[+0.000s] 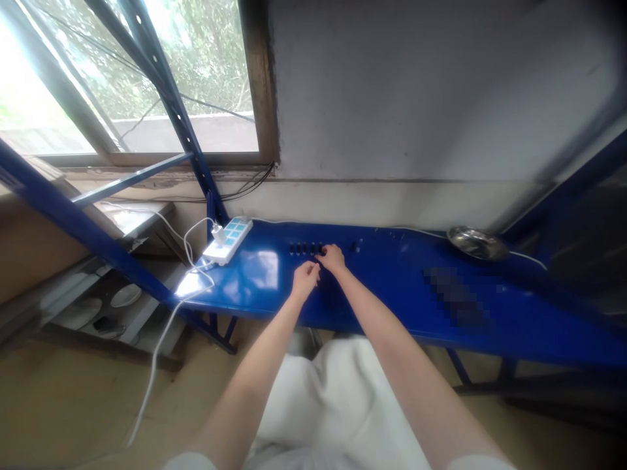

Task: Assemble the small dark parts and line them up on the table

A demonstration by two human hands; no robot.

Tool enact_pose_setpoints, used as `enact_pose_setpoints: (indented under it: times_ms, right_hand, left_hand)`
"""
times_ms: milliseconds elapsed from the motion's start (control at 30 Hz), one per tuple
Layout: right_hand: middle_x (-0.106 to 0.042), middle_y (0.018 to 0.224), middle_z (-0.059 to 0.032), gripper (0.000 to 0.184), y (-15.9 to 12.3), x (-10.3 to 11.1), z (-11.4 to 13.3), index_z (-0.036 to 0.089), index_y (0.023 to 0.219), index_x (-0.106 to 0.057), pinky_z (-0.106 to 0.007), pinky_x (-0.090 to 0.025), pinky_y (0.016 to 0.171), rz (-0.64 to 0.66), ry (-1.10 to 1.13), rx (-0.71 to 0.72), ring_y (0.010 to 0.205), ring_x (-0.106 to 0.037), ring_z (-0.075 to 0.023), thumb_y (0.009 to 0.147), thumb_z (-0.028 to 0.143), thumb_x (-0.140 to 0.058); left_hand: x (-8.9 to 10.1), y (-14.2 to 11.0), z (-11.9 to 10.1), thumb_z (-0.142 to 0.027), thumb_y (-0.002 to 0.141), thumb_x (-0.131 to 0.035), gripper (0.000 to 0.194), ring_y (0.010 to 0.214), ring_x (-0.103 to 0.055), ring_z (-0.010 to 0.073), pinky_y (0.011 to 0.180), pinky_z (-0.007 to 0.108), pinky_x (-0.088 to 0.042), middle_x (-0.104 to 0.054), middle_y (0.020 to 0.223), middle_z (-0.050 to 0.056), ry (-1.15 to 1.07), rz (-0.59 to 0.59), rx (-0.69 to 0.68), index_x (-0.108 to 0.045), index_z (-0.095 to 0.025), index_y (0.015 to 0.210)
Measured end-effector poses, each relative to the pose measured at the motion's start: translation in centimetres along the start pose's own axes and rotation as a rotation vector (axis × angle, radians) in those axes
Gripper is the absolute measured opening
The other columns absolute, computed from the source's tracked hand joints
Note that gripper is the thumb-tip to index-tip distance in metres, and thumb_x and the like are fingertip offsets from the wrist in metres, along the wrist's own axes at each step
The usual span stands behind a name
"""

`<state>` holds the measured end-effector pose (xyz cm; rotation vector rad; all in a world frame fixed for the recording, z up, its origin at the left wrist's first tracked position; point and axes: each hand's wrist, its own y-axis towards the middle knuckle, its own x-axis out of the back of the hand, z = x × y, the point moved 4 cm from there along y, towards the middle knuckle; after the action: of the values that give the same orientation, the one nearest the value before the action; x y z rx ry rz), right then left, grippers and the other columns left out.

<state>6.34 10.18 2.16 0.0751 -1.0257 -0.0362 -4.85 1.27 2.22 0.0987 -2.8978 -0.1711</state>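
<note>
Both my arms reach out to a blue metal shelf (392,287). My left hand (304,277) is curled, its fingers pinched together near a small dark piece I cannot make out. My right hand (333,256) rests just beyond it, fingers closed at the right end of a short row of several small dark pieces (304,249) lined up on the shelf. Two more small dark pieces (355,246) lie a little to the right of my right hand.
A white power strip (229,239) with a plugged charger and white cable lies at the shelf's left end. A metal bowl (476,242) sits at the back right. Blue rack struts (161,85) cross the window. Plates (125,295) lie on a lower level at left.
</note>
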Motion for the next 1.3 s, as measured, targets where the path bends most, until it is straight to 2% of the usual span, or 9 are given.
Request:
enact_pose_setpoints:
  times_ms: [400,567,667,767,867,1000,1100,1167,1300]
  right_hand:
    - [-0.062,0.099,-0.0096,0.017,-1.2,0.4,0.7,0.017,0.087,-0.060,-0.035,-0.041,0.081,-0.056,0.068,-0.048,0.095,-0.055,-0.0213,0.079,0.029,-0.051]
    - [-0.065,0.092,-0.0070,0.017,-2.5,3.2,1.0,0.017,0.091,-0.059,-0.025,-0.044,0.072,-0.060,0.231,0.002,0.083,-0.060,-0.0157,0.079,0.026,-0.052]
    - [-0.065,0.088,-0.0054,0.014,-4.0,5.5,1.5,0.018,0.089,-0.060,-0.024,-0.043,0.070,-0.061,0.195,0.088,0.080,-0.060,-0.0156,0.078,0.023,-0.052]
    - [-0.065,0.084,-0.0050,0.012,-5.8,7.6,2.0,0.018,0.086,-0.060,-0.024,-0.042,0.068,-0.047,0.109,0.143,0.077,-0.060,-0.0156,0.079,0.020,-0.052]
    - [-0.065,0.084,-0.0053,0.011,-7.4,9.2,2.5,0.019,0.085,-0.061,-0.024,-0.041,0.066,-0.051,0.065,0.162,0.075,-0.059,-0.0155,0.079,0.020,-0.051]
    - [-0.064,0.086,-0.0060,0.013,-9.0,11.3,3.3,0.019,0.084,-0.061,-0.025,-0.040,0.068,-0.101,0.045,0.193,0.078,-0.059,-0.0166,0.080,0.019,-0.049]
    - [-0.063,0.085,-0.0062,0.015,-9.8,12.8,4.1,0.019,0.083,-0.061,-0.027,-0.041,0.070,-0.156,0.056,0.231,0.079,-0.058,-0.0172,0.079,0.016,-0.047]
    - [-0.063,0.088,-0.0056,0.018,-10.2,13.6,4.6,0.019,0.087,-0.061,-0.027,-0.042,0.072,-0.200,0.158,0.257,0.078,-0.057,-0.0159,0.077,0.016,-0.046]
    - [-0.063,0.096,-0.0050,0.029,-10.6,14.0,4.6,0.019,0.104,-0.055,-0.025,-0.045,0.069,-0.236,0.583,0.211,0.070,-0.059,-0.0113,0.081,0.021,-0.037]
  left_hand:
    - [0.0,0.0,0.1,-0.041,0.079,-0.046,0.028,0.042,-0.046,0.0071,0.048,0.020,-0.039,-0.052,0.054,-0.003,-0.019,-0.015,0.021,-0.055,-0.016,0.070]
    - [0.2,-0.4,-0.6,-0.042,0.081,-0.044,0.028,0.047,-0.048,0.0077,0.051,0.020,-0.040,-0.052,0.057,-0.003,0.001,-0.067,-0.050,-0.055,-0.017,0.075]
    - [0.3,-0.8,-1.3,-0.042,0.083,-0.044,0.028,0.053,-0.050,0.0081,0.056,0.021,-0.041,-0.054,0.064,-0.002,0.002,-0.132,-0.060,-0.055,-0.018,0.092]
    - [0.4,-0.9,-2.9,-0.043,0.084,-0.044,0.039,0.054,-0.051,0.0078,0.058,0.021,-0.042,-0.056,0.070,-0.001,-0.021,-0.157,-0.069,-0.048,-0.020,0.114]
    - [0.5,-0.6,-5.4,-0.043,0.083,-0.047,0.049,0.051,-0.048,0.0059,0.057,0.020,-0.042,-0.057,0.075,-0.001,-0.021,-0.118,-0.156,-0.040,-0.022,0.127]
    - [0.7,-0.4,-8.8,-0.036,0.081,-0.051,0.034,0.055,-0.051,0.0061,0.058,0.020,-0.043,-0.061,0.085,0.002,0.062,-0.019,-0.322,-0.056,-0.022,0.112]
    - [1.2,-0.7,-10.3,-0.030,0.082,-0.049,0.024,0.054,-0.052,0.0063,0.057,0.020,-0.044,-0.063,0.086,0.004,0.085,0.000,-0.357,-0.061,-0.019,0.099]
    - [1.6,-1.0,-11.1,-0.027,0.081,-0.050,0.022,0.050,-0.052,0.0057,0.054,0.020,-0.045,-0.063,0.084,0.003,0.036,-0.006,-0.338,-0.060,-0.018,0.099]
    - [2.3,-1.7,-12.5,-0.024,0.080,-0.051,0.021,0.046,-0.051,0.0044,0.050,0.019,-0.045,-0.064,0.083,0.003,-0.089,-0.043,-0.309,-0.058,-0.017,0.099]
